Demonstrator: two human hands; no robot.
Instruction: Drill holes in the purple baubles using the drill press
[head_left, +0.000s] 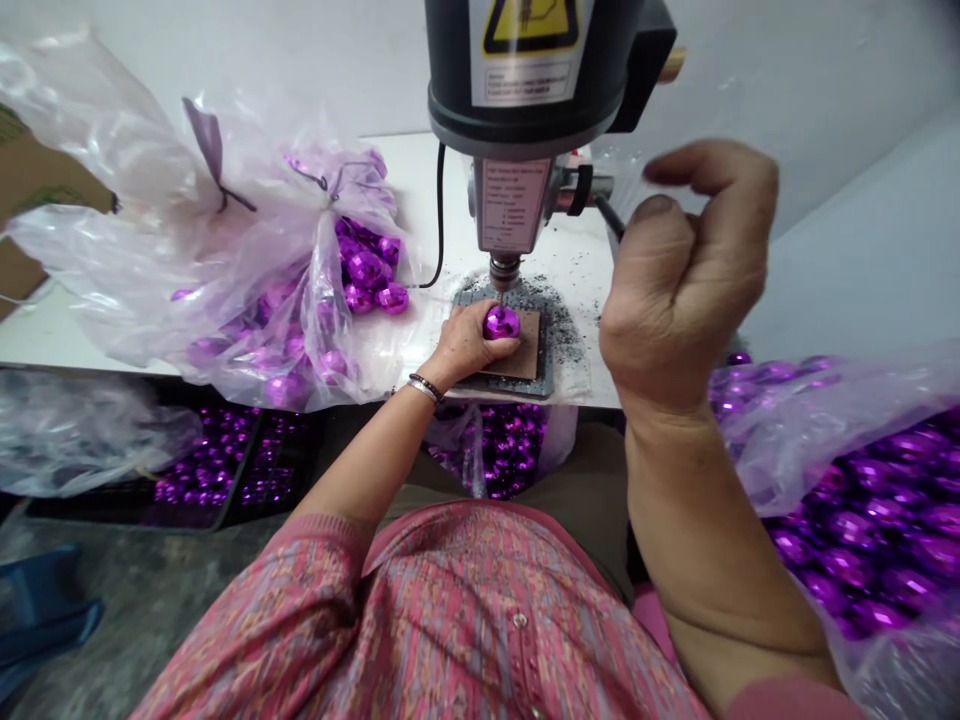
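Note:
My left hand [474, 342] is closed around a shiny purple faceted ball [501, 322], holding it on a brown board [529, 345] over the dark base plate [546, 372]. Directly above, the bit and chuck [505, 272] of a bench drill press [517, 200] reach down to the top of the ball; I cannot tell how deep the bit is. My right hand [682, 270] is raised at the machine's right side, fingers curled round the black feed lever [609, 217]. The lever's outer end is hidden by the hand.
Clear plastic bags [247, 270] with purple balls [371, 268] stand on the white table [405, 200] at left. Dark shavings [574, 330] surround the base. More balls [885, 520] fill a bag at right, and a black crate [240, 480] below left. A black cable [441, 220] hangs behind.

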